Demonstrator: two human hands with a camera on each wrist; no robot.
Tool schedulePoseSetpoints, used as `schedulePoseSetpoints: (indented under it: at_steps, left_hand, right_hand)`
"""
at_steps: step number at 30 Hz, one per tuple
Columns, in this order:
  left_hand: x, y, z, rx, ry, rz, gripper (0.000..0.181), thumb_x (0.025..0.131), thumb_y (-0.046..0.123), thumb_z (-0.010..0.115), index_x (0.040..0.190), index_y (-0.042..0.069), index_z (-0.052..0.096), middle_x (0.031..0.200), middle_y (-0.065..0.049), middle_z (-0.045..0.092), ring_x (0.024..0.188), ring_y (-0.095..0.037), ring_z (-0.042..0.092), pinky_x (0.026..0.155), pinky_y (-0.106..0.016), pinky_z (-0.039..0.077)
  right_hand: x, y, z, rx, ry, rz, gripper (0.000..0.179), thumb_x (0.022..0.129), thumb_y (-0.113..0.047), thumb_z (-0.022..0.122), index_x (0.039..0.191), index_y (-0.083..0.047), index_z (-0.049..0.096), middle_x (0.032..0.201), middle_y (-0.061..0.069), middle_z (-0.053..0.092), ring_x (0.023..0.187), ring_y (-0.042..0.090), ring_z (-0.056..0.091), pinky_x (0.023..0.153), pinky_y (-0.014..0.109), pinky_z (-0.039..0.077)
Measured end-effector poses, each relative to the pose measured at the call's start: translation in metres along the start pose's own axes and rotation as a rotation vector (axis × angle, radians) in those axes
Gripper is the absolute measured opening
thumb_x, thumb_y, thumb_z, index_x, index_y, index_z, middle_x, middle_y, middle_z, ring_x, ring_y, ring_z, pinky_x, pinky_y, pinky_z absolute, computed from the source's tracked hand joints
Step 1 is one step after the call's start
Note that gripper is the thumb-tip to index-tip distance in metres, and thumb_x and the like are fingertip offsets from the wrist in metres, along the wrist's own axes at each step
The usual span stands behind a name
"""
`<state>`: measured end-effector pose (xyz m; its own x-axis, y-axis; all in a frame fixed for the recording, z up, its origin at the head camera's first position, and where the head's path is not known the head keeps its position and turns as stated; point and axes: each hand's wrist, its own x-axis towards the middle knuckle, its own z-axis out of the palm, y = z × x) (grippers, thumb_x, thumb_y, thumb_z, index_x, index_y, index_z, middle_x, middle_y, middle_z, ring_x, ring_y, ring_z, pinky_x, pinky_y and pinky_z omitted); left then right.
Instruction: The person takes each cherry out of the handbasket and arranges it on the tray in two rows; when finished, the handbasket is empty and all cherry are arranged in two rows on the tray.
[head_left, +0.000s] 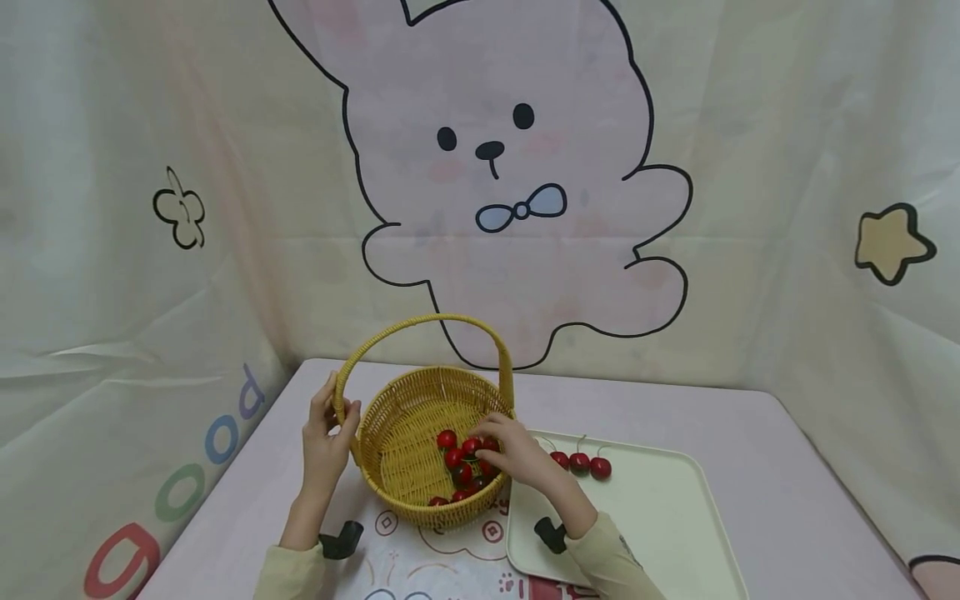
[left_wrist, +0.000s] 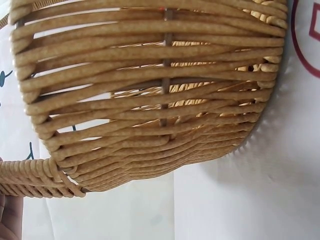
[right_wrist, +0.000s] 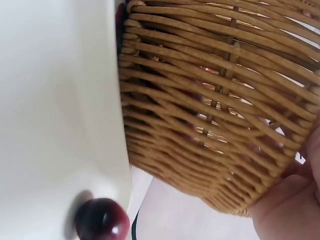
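Note:
A round woven basket with a tall arched handle stands on the table, several red cherries gathered in its right half. My left hand grips the base of the handle on the left side, thumb and fingers on either side of it. Over the basket's right rim reaches my right hand, its bent fingers and thumb right at the cherries. I cannot tell whether it pinches one. In the right wrist view, part of the right hand shows beside the rim; its fingertips are hidden.
To the right of the basket lies a cream tray, with three cherries in a row near its far left corner. One dark cherry shows close up in the right wrist view. A printed curtain hangs behind the table.

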<state>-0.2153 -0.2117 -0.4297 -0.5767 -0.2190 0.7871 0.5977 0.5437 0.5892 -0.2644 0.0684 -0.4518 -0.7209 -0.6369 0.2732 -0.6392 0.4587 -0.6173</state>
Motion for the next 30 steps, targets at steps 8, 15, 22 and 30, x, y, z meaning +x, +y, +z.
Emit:
schedulePoseSetpoints:
  at_steps: [8,15,22,30]
  left_hand:
    - [0.0,-0.002,0.0,-0.002,-0.008,0.016,0.059,0.079,-0.017,0.059,0.132,0.0,0.04,0.076,-0.017,0.054,0.071,0.004,0.048,0.066,-0.007,0.042]
    - [0.001,0.0,0.0,0.003,-0.004,0.003,0.057,0.08,-0.016,0.059,0.132,0.001,0.041,0.076,-0.016,0.053,0.07,0.004,0.047,0.067,-0.007,0.041]
    - [0.002,0.0,0.001,-0.007,-0.005,0.021,0.058,0.079,-0.017,0.059,0.132,0.0,0.041,0.075,-0.016,0.054,0.07,0.004,0.048,0.066,-0.007,0.041]
    - [0.001,0.0,0.001,-0.002,0.001,0.019,0.058,0.079,-0.018,0.059,0.131,0.0,0.041,0.074,-0.015,0.052,0.069,0.004,0.047,0.064,-0.008,0.041]
  right_hand:
    - [0.022,0.003,0.007,-0.067,-0.075,0.036,0.026,0.089,-0.01,0.061,0.113,-0.003,0.063,0.108,0.013,0.057,0.098,0.028,0.057,0.082,0.039,0.048]
    - [0.044,0.003,0.017,-0.069,-0.135,0.056,0.026,0.089,-0.01,0.061,0.114,-0.007,0.064,0.114,0.009,0.058,0.106,0.025,0.055,0.09,0.039,0.046]
    - [0.056,0.006,0.024,-0.071,-0.164,0.083,0.026,0.088,-0.01,0.062,0.114,-0.009,0.065,0.115,0.006,0.057,0.11,0.023,0.052,0.094,0.04,0.042]
    - [0.064,0.012,0.032,-0.069,-0.236,0.058,0.029,0.088,-0.007,0.061,0.117,-0.008,0.064,0.117,0.005,0.06,0.116,0.023,0.05,0.098,0.039,0.039]
